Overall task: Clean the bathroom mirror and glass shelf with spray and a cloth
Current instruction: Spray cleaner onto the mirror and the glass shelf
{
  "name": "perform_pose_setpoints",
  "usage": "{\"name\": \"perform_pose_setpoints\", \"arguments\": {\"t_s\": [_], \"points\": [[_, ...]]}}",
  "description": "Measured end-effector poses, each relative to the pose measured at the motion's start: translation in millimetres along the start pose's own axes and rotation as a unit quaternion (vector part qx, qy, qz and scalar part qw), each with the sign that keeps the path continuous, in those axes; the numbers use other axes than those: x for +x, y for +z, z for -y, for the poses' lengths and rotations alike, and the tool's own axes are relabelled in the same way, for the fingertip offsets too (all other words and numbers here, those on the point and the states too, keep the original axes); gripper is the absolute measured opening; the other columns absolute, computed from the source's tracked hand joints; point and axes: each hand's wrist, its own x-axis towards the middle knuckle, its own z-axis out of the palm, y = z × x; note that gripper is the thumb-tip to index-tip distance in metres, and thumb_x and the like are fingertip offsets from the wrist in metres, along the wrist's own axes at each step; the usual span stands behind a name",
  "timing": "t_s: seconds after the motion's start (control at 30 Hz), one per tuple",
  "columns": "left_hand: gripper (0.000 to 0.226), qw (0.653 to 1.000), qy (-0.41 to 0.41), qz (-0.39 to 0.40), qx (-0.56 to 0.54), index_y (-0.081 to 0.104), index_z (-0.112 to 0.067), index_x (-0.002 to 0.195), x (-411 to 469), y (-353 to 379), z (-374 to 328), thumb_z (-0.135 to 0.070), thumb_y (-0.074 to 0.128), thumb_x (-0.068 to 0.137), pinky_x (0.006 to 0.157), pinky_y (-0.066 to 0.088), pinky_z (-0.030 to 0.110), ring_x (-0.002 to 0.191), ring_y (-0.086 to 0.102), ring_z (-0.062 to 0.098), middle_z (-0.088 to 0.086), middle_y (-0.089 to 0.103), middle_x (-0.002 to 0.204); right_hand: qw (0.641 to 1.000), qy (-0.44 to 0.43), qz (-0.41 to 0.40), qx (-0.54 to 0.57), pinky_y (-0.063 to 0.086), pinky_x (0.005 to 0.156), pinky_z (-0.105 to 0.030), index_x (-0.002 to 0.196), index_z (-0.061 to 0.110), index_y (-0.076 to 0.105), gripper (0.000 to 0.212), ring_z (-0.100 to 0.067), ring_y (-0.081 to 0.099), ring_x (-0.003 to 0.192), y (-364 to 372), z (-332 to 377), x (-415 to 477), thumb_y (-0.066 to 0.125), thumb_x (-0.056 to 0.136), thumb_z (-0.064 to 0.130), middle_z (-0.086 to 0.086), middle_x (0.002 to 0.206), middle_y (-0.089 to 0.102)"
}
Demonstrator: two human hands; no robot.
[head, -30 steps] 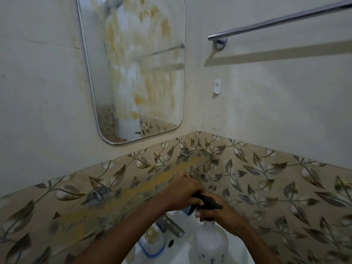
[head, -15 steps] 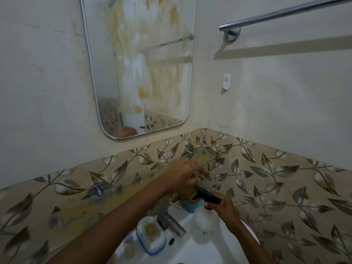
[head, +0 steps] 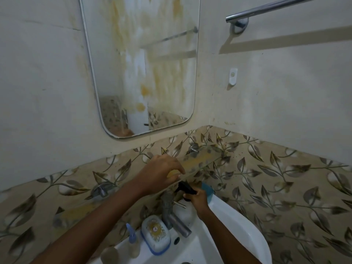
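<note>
The mirror [head: 141,63] hangs on the left wall, streaked with yellow-brown stains. Below it the glass shelf [head: 200,159] runs along the leaf-patterned tiles, smeared with yellow grime. My left hand [head: 162,172] rests on the shelf's front edge with bent fingers and holds nothing. Just under the shelf, my right hand [head: 198,199] grips the black trigger head of the spray bottle [head: 185,187]; the bottle's body is hidden behind that hand. A blue cloth [head: 208,191] lies at the sink's back corner, right beside my right hand.
A white sink [head: 238,225] sits below with a metal tap [head: 171,212], a soap dish [head: 155,233] and a small blue-capped bottle [head: 132,239]. A chrome towel rail [head: 266,8] and a white wall hook [head: 233,76] are on the right wall.
My right hand has carried the spray bottle away from me to the back of the sink, under the shelf. My left hand came off the spray head and now lies on the shelf edge.
</note>
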Motion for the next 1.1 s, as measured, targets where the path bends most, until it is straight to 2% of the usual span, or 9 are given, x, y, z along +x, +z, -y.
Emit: {"name": "perform_pose_setpoints", "arguments": {"t_s": [0.13,0.23,0.4,0.57,0.67,0.73,0.83,0.97,1.1], "points": [[0.020,1.000,-0.004,0.004,-0.017,0.068,-0.025,0.098,-7,-4,2,-0.030,0.053,0.086,0.091,0.039,0.037,0.102,0.052,0.014,-0.007,0.065,0.103,1.000,0.002,-0.024,-0.013,0.043,0.050,-0.007,0.098,-0.022,0.057,0.023,-0.023,0.052,0.079,14,7,7,0.058,0.075,-0.018,-0.034,0.094,0.061],[0.023,1.000,-0.005,0.018,-0.020,0.067,-0.027,0.096,-13,-5,3,-0.032,0.048,0.084,0.089,0.039,0.038,0.101,0.052,0.015,-0.007,0.065,0.101,0.999,0.025,-0.030,-0.001,0.040,0.044,-0.004,0.102,-0.013,0.061,0.024,-0.019,0.049,0.064,20,14,7,0.056,0.079,-0.017,-0.017,0.086,0.057],[0.025,0.999,-0.018,0.027,-0.026,0.066,-0.031,0.097,-19,-7,9,-0.036,0.045,0.084,0.088,0.033,0.031,0.099,0.050,0.011,-0.010,0.063,0.101,0.999,0.022,-0.025,0.043,0.048,0.057,-0.015,0.108,-0.012,0.060,0.028,-0.025,0.055,0.086,28,16,14,0.056,0.080,-0.015,-0.020,0.098,0.062],[0.040,0.998,-0.035,0.026,-0.036,0.067,-0.029,0.095,-28,-6,16,-0.047,0.035,0.080,0.088,0.037,0.032,0.099,0.051,0.009,-0.012,0.064,0.101,0.997,-0.025,-0.065,0.017,0.044,0.054,-0.006,0.098,-0.014,0.062,0.025,-0.024,0.054,0.080,36,12,12,0.050,0.077,-0.021,-0.024,0.093,0.065],[0.042,0.998,-0.039,0.042,-0.033,0.068,-0.028,0.096,-31,-2,15,-0.047,0.034,0.079,0.091,0.037,0.037,0.103,0.054,0.012,-0.010,0.065,0.104,0.997,-0.047,-0.061,-0.023,0.040,0.057,-0.001,0.089,0.003,0.063,0.030,-0.013,0.049,0.071,36,10,2,0.042,0.083,-0.018,-0.006,0.077,0.057],[0.043,0.997,-0.039,0.050,-0.035,0.068,-0.028,0.098,-32,0,15,-0.046,0.034,0.079,0.092,0.039,0.039,0.103,0.055,0.013,-0.010,0.065,0.104,0.996,-0.045,-0.072,-0.030,0.038,0.065,-0.004,0.102,-0.001,0.060,0.029,-0.013,0.048,0.075,32,10,-3,0.038,0.087,-0.015,-0.004,0.080,0.055],[0.050,0.996,-0.044,0.061,-0.043,0.067,-0.029,0.101,-31,1,17,-0.050,0.029,0.077,0.095,0.036,0.036,0.108,0.051,0.011,-0.012,0.063,0.109,0.983,-0.003,-0.179,-0.038,0.041,0.080,-0.028,0.111,0.000,0.060,0.029,-0.026,0.054,0.096,18,0,-2,0.040,0.091,-0.005,-0.006,0.106,0.059],[0.045,0.997,-0.023,0.059,-0.041,0.066,-0.031,0.101,-23,-2,24,-0.048,0.031,0.078,0.092,0.036,0.035,0.107,0.049,0.010,-0.013,0.062,0.107,0.970,0.057,-0.230,-0.051,0.046,0.067,-0.035,0.070,0.006,0.062,0.026,-0.030,0.056,0.074,-11,-14,15,0.047,0.085,-0.007,-0.013,0.078,0.061],[0.044,0.999,0.021,0.048,0.001,0.064,-0.034,0.101,-11,-5,34,-0.050,0.029,0.078,0.090,0.036,0.035,0.106,0.049,0.009,-0.013,0.062,0.106,0.967,0.075,-0.204,-0.136,0.023,0.052,-0.025,0.049,0.013,0.030,0.044,-0.015,0.028,0.047,-21,-20,50,0.045,0.085,-0.008,-0.004,0.051,0.031]]}}
